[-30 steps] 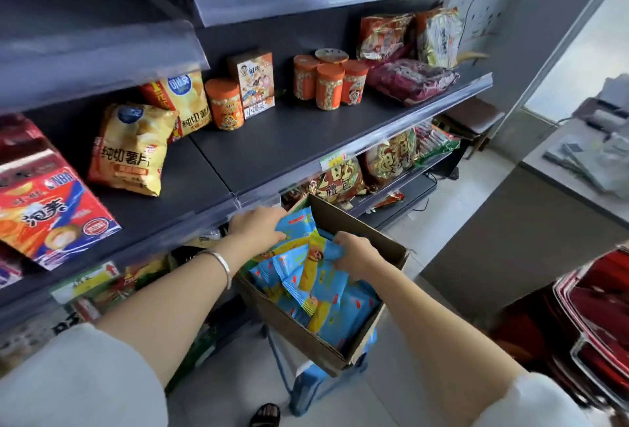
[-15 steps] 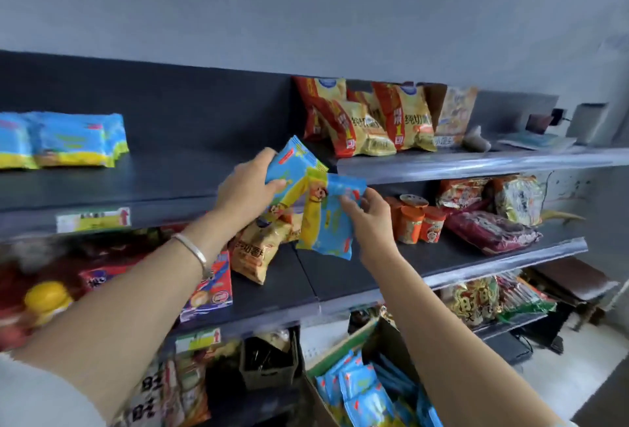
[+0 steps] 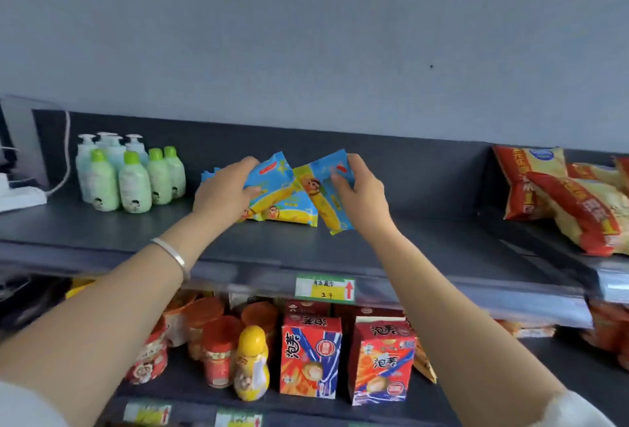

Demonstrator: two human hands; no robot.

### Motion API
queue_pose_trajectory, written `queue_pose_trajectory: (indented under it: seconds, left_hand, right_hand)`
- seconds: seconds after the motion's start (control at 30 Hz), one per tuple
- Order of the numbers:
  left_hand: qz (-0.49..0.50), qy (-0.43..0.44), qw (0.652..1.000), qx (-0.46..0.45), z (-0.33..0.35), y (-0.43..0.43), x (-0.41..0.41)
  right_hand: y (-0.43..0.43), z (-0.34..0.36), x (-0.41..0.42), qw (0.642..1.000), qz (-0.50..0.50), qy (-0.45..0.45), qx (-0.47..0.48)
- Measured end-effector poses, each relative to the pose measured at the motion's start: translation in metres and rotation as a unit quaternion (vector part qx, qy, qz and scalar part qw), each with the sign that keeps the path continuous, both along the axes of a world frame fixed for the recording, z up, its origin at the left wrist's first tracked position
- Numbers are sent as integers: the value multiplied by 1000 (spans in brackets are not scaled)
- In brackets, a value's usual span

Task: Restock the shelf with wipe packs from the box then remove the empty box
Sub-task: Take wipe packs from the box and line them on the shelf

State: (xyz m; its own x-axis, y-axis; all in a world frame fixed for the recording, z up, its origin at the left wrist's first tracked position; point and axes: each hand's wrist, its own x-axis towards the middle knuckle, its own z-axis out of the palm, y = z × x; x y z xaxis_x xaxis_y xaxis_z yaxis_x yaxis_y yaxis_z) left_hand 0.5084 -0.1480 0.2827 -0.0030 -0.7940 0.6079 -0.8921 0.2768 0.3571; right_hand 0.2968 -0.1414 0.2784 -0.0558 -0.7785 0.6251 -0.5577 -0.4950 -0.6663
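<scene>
1. The left grip (image 3: 224, 195) is closed round a blue-and-yellow wipe pack (image 3: 272, 171). The thumb lies on the pack's front and the fingers curl over its top edge. The pack is tilted, with its top corner toward 12 o'clock.
2. The right grip (image 3: 366, 196) pinches a second wipe pack (image 3: 325, 188) near its upper right corner. This pack leans with its lower end toward 6 o'clock, close to the shelf surface. Whether it touches the surface cannot be told.
3. The two held packs meet edge to edge between the hands.
4. More stacked packs (image 3: 292, 210) lie on the top shelf (image 3: 425, 242) just under the left-hand pack, near the back panel. A blue edge of another shows at 9 o'clock, behind the left hand.
5. At 9 o'clock from the packs, well apart, stand green-capped bottles (image 3: 134, 185) with white pump bottles behind them. Farther toward 9 o'clock lies a white power strip (image 3: 20, 198).
6. At 3 o'clock, well apart, red-and-yellow snack bags (image 3: 571, 208) lean and lie on the neighbouring shelf section.
7. At 6 o'clock a price tag (image 3: 325, 287) with a red arrow sits on the shelf's front edge.
8. On the lower shelf stand two red cartons (image 3: 309, 358), a yellow bottle (image 3: 252, 365) and orange-lidded jars (image 3: 214, 341).
9. A silver bracelet (image 3: 173, 256) circles the left wrist.
</scene>
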Motion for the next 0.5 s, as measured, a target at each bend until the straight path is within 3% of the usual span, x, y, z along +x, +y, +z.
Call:
queue_pose_trajectory:
  seconds: [0.13,0.27,0.37,0.5]
  left_hand:
    - [33,-80,994,65,-13,-39,68]
    - [-3,-158,980,124,-28,-70,104]
    - [-21,-216,968,129,-32,-91,111]
    - [-27,-254,960,116,-33,-121,108]
  right_hand:
    - [-49,0,55,976,-51,208,38]
    - [-96,-10,88,919,-69,380,81]
    - [-121,-14,102,889,-67,438,114]
    - [-150,-20,111,886,-40,441,134]
